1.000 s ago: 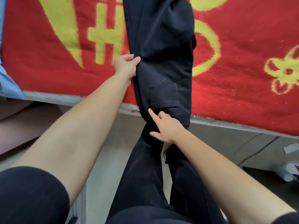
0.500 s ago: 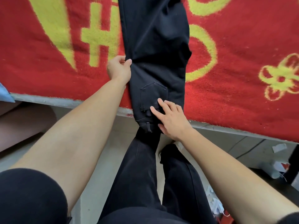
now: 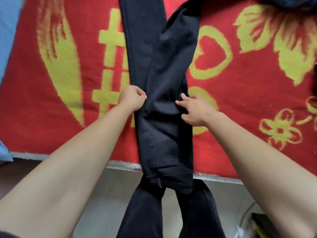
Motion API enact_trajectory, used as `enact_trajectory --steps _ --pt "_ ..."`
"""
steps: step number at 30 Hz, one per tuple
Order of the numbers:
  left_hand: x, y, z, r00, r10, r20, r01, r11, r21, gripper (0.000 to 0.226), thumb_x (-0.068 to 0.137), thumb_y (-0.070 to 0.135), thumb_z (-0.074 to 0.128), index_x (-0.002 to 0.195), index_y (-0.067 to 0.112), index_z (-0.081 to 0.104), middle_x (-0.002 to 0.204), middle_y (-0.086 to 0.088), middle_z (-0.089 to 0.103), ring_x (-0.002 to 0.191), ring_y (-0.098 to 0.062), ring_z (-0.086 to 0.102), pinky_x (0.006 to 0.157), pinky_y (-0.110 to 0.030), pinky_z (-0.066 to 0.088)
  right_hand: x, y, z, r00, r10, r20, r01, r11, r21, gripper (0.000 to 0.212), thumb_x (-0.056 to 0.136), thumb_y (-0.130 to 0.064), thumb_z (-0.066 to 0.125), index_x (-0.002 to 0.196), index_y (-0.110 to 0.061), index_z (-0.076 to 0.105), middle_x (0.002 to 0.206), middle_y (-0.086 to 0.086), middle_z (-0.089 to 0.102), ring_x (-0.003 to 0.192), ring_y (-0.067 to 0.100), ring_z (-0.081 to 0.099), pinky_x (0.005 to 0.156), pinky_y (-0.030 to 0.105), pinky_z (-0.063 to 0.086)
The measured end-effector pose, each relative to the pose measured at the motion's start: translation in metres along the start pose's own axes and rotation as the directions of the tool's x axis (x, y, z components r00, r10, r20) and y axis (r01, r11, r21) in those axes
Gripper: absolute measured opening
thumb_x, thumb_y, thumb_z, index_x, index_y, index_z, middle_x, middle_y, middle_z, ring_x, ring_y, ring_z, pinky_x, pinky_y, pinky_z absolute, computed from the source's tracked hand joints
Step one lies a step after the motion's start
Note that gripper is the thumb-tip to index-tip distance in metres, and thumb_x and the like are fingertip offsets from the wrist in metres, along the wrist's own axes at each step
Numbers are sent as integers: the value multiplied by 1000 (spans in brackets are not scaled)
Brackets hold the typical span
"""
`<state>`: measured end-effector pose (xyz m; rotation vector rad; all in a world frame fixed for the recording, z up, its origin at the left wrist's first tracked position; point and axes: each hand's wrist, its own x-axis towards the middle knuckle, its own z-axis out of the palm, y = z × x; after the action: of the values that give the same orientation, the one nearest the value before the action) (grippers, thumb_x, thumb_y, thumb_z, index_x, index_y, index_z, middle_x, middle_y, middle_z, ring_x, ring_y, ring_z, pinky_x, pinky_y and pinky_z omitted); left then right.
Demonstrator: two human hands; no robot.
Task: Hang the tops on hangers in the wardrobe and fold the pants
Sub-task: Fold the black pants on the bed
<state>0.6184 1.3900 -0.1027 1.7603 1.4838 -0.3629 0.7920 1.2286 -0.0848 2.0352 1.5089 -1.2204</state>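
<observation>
Currently the black jeans [image 3: 159,66] lie lengthwise across the red blanket [image 3: 51,117], folded leg over leg into one long strip. The strip runs from the near edge towards the far edge and out of view at the top. Waistband end: it overhangs the near edge of the blanket, past the pale strip of the bed edge [image 3: 120,164]. A belt loop [image 3: 159,182] shows on the overhang. The back pocket [image 3: 163,153] faces up, just inside the near edge. Further up, the upper leg splays off to the right of the lower one.

Your left hand [image 3: 131,100] is at the left side of the strip, about midway up the blanket. Its fingers are curled narrow and pinch the fabric edge. Your right hand [image 3: 195,109] is directly opposite, at the right side. Its thumb and curled fingers grip the fabric there. Between the two hands the cloth shows a shallow crease.

The blanket carries a yellow pattern of hearts and flowers. A light blue cloth [image 3: 6,31] lies along its left edge. A dark garment [image 3: 283,1] sits at the far right corner, mostly cut off. Below the near edge you can see grey floor [image 3: 106,194] and your own legs [image 3: 142,212] in dark trousers.
</observation>
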Motion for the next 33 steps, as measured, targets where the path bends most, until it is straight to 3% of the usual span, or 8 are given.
enact_trajectory --steps 4,10,17,20,23,25,29,33 --pt "31 27 -19 989 38 -141 -48 997 -67 15 88 26 64 101 21 71 114 2 69 112 -19 61 86 -20 40 23 19 -53 983 131 -129 -58 886 460 42 93 -26 50 133 -27 62 129 1 67 121 23 59 98 26 43" --pt "95 94 -37 960 249 -130 -224 957 182 85 86 57 64 152 17 30 163 -9 16 151 -23 11 120 -42 20 88 61 -139 797 557 -234 35 345 938 22 94 -23 48 90 -8 64 85 9 56 78 21 49 76 49 50" --pt "133 128 -24 988 152 1 -138 895 424 94 84 66 59 156 24 15 165 -7 1 151 -26 2 112 -52 32 160 97 -226 797 604 -18 170 -194 966 50 92 -50 61 129 -17 54 123 3 63 103 22 66 80 36 58" --pt "132 128 -21 993 118 14 -110 873 476 92 86 66 55 156 25 12 164 -5 -3 151 -24 -1 111 -50 34 181 103 -259 715 698 -31 212 -175 961 34 96 -30 58 126 -16 53 110 -2 62 93 17 62 88 39 56" --pt "137 134 -21 992 122 -21 -97 870 483 90 87 66 55 155 26 12 164 -3 -5 151 -23 -4 112 -51 32 195 103 -292 581 753 -309 248 199 948 22 99 -28 50 113 -12 57 95 -8 54 92 15 54 82 29 44" --pt "142 137 -21 991 133 -28 -102 865 491 89 86 66 55 155 27 13 164 -3 -3 151 -24 -4 112 -51 33 200 97 -302 603 676 -424 295 305 905 27 99 -32 50 115 -12 56 99 -8 57 92 12 55 84 32 46" --pt "138 133 -15 991 129 -24 -101 869 484 89 86 67 55 154 26 15 164 -5 -2 150 -25 -3 112 -52 33 202 85 -308 710 575 -407 386 166 907 63 94 -31 57 151 -31 31 145 -6 50 128 19 53 105 44 48" --pt "132 134 -20 984 153 -88 -113 929 352 76 83 65 61 148 35 35 164 -2 11 150 -22 6 109 -48 37 203 84 -323 707 622 -337 373 78 925 51 93 -21 55 143 -24 45 124 -5 62 103 15 66 78 32 61"
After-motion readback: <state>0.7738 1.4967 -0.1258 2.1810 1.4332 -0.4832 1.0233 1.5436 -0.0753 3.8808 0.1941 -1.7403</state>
